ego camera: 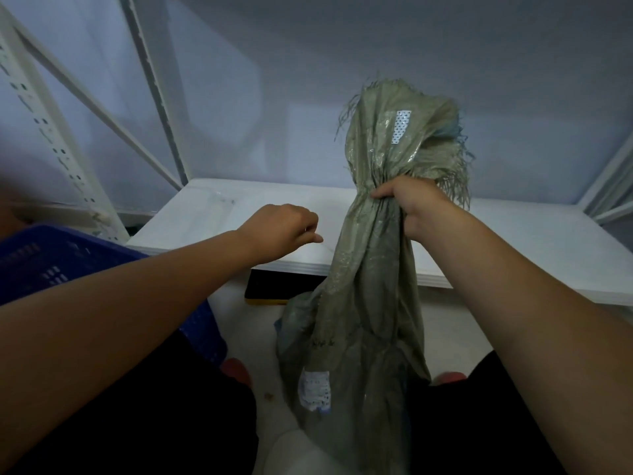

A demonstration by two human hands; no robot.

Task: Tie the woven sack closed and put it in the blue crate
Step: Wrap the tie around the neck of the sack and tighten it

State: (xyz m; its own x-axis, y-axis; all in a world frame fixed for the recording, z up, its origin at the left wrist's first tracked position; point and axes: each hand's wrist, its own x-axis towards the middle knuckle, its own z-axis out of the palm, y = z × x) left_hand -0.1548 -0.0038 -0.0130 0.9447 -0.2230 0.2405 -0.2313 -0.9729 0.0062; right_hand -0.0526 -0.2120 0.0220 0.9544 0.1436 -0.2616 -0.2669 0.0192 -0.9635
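A grey-green woven sack hangs upright between my knees, its frayed mouth bunched together above the grip. My right hand is clenched around the gathered neck and holds the sack up. My left hand hovers just left of the sack over the white shelf, fingers curled and pinched; a thin string may run from it toward the sack, but I cannot make it out clearly. The blue crate stands at the lower left, partly hidden behind my left forearm.
A white shelf board lies ahead at knee height, framed by white slotted uprights on the left and a rail on the right. A black and yellow object lies under the shelf edge. Pale floor shows between my legs.
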